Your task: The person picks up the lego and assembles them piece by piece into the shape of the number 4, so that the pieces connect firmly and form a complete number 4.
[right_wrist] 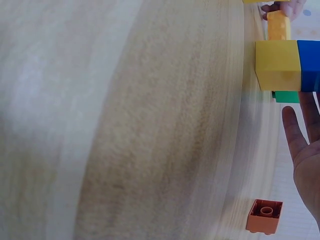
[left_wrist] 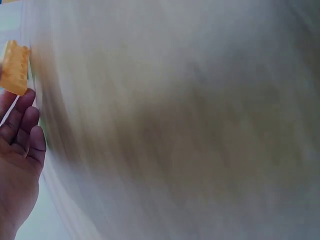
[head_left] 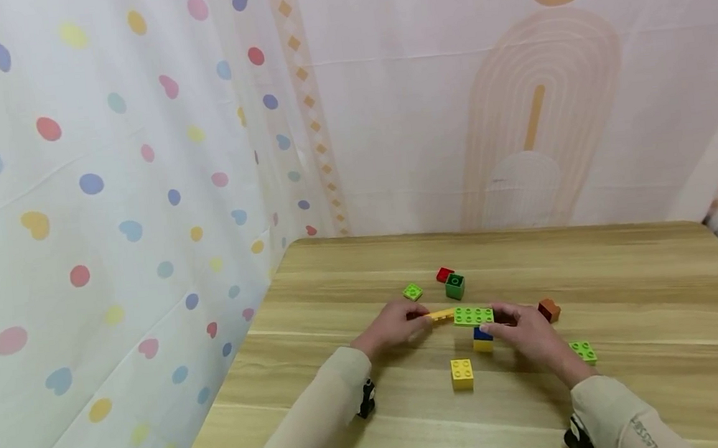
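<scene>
Nearest the person, above the front of the wood-grain tabletop (head_left: 456,427), two beige sleeves (head_left: 316,419) reach forward, a black device (head_left: 366,398) showing at each cuff. Just beyond, standing apart between the forearms, I record one yellow brick (head_left: 461,376), studs up; a square lime brick (head_left: 583,352) sits beside the right wrist. Farther in, the right hand (head_left: 531,336) grips the right end of a long lime brick (head_left: 474,316), beneath which are a blue brick (head_left: 483,335) and a second yellow brick (head_left: 484,346); whether this stack touches the surface I cannot tell. The left hand (head_left: 393,325), apart from the right, pinches an orange piece (head_left: 441,315) pointing toward the stack; contact between the two is unconfirmed. A brown brick (head_left: 549,310) lies on its side past the right hand. Beyond are a small lime piece (head_left: 412,291), a dark green brick (head_left: 455,287), hollow side up, and a red piece (head_left: 445,274) partly behind it. Patterned curtains (head_left: 390,141) close the far side.
</scene>
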Demonstrator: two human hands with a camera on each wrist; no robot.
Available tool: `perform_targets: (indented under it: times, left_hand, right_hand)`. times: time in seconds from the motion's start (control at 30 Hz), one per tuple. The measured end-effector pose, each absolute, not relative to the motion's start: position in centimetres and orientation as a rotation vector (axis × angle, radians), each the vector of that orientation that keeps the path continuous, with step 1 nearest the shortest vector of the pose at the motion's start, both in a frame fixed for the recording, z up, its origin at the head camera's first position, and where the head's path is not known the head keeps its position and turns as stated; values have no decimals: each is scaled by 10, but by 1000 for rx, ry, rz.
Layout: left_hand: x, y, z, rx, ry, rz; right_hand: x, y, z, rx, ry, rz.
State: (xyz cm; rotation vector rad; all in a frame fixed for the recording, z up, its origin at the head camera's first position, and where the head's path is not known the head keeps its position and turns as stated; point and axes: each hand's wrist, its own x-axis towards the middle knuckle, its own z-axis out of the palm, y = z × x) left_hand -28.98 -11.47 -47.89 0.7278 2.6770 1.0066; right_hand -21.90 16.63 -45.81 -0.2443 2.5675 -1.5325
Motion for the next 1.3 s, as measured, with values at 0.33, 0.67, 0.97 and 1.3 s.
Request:
perform_targets:
  times: [0.33,0.67,0.97,1.3]
  left_hand:
    - [-289,-119,-477,627,2750,1028]
    - [-292,-116,-481,640,2692,1006]
    - [-291,-118,-479,657,2735,1029]
    - [-290,-118,-478,605,2857,941]
  right_hand:
    - [-219,166,-458,-225,2560,-1532]
    - [-219,166,-459,-241,2571,-1527]
    - [-219,166,-458,-233,2565,-1533]
    - [-220,166,-458,-227,2557,-1539]
